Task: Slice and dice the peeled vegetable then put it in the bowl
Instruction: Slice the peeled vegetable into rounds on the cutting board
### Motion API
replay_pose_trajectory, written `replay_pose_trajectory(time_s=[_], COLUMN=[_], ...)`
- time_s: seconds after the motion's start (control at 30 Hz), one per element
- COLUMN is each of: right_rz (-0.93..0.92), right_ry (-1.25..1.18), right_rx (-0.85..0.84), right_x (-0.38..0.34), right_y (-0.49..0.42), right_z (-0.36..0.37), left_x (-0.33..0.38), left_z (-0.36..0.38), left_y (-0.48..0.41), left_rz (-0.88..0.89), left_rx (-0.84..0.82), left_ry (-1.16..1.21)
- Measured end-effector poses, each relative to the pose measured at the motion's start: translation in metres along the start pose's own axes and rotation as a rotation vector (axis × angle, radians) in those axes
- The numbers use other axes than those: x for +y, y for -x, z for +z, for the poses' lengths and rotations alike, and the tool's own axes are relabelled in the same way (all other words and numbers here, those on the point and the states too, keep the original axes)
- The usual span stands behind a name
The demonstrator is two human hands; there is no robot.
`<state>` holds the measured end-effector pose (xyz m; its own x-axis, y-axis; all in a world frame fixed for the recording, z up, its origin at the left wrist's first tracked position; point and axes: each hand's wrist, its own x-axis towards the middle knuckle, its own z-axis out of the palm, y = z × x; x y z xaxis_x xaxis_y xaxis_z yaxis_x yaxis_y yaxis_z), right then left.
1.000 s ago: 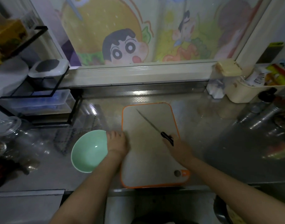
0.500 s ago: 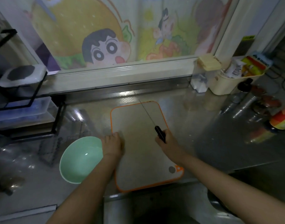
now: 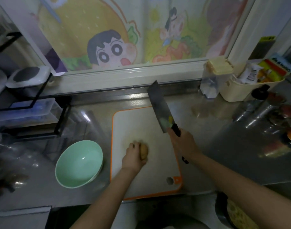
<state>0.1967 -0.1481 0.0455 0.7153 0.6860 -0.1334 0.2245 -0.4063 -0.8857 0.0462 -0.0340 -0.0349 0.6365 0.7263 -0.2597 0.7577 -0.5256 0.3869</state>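
The left hand (image 3: pixel 133 158) cups a yellowish peeled vegetable (image 3: pixel 144 152) on the orange-rimmed white cutting board (image 3: pixel 134 123), while the right hand (image 3: pixel 184 143) grips a dark broad-bladed cleaver (image 3: pixel 161 109) beside the pale green bowl (image 3: pixel 78 163).

One head-worn wide-angle view, looking forward and steeply down at the bench (image 3: pixel 224 146) from close range.

The camera sits above the near edge of the bench, so both forearms enter from the bottom of the frame and run up toward the centre. The cutting board (image 3: pixel 141 123) lies just below the middle of the frame and the green bowl (image 3: pixel 78 164) at lower left, both close to the lens. The cartoon-printed window (image 3: pixel 125 38) fills the top, facing the camera. Straight edges bow toward the frame's borders. There is no second view to share any of the scene with.
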Motion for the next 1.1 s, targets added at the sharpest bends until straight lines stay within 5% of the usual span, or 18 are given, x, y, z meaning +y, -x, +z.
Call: replay_pose_trajectory(time_s=[0.63,1.1], right_rz=[-0.033,0.119], right_ry=[0.386,0.291], right_rx=[-0.319,-0.476], right_x=[0.054,0.056], right_y=[-0.010,0.026], right_z=[-0.029,-0.012], left_x=[0.025,0.029], left_z=[0.031,0.025], left_y=[0.009,0.020], left_rz=[-0.133,-0.066], left_rx=[0.108,0.166], left_ry=[0.368,0.254])
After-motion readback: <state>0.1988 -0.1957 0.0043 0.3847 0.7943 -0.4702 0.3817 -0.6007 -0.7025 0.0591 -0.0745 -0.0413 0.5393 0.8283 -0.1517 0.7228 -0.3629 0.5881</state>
